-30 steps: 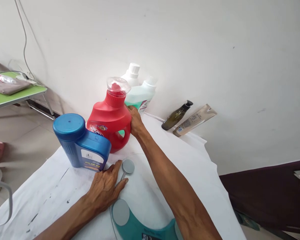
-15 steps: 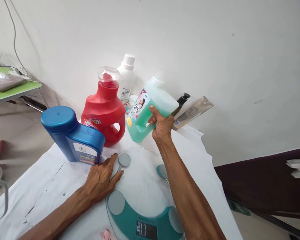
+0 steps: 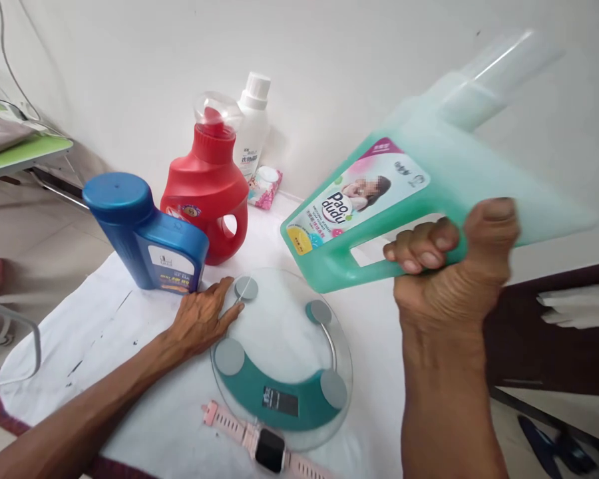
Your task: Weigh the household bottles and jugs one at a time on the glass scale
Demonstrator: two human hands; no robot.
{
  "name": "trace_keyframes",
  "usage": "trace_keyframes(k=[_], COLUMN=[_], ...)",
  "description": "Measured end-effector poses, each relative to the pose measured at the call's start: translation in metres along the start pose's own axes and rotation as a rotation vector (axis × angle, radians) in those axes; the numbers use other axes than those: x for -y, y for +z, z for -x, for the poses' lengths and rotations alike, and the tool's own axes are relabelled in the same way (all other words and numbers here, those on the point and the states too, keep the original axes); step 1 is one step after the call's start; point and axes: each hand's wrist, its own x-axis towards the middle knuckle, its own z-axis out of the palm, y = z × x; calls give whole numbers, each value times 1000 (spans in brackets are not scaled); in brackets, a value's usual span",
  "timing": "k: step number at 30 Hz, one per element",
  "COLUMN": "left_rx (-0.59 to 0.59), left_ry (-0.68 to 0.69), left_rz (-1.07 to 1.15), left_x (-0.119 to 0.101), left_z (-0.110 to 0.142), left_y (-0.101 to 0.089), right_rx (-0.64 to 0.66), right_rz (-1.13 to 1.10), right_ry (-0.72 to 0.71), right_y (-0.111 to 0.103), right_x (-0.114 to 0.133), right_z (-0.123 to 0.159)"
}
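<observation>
My right hand [image 3: 454,276] is closed round the handle of a pale green detergent jug [image 3: 404,199], held tilted in the air close to the camera, its cap pointing up to the right. My left hand [image 3: 202,318] lies flat and open on the white cloth, fingertips touching the rim of a round glass scale [image 3: 282,356] with a teal base and a small display. A blue bottle [image 3: 144,236] and a red detergent jug [image 3: 207,189] stand just beyond my left hand.
A white bottle [image 3: 252,126] and a pink wipes pack [image 3: 265,186] sit by the wall. A pink smartwatch [image 3: 264,449] lies in front of the scale. The white cloth [image 3: 104,346] covers the surface. A green table [image 3: 14,153] stands far left; dark furniture [image 3: 554,352] is at right.
My right hand has lifted the green jug from beside the red jug and carried it up and toward the camera, to the right. My left hand has stayed on the scale's rim.
</observation>
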Motion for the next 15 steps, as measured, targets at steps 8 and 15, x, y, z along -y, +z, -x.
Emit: trace_keyframes(k=[8,15], left_rx=[50,76], left_ry=[-40,-41], left_rz=[-28,-44], left_x=[-4,-6], left_z=[-1,-1], left_y=[-8,-12], right_rx=[38,116], right_rz=[177,170], right_ry=[83,99], right_y=[-33,-36], right_x=[22,20], right_z=[75,105])
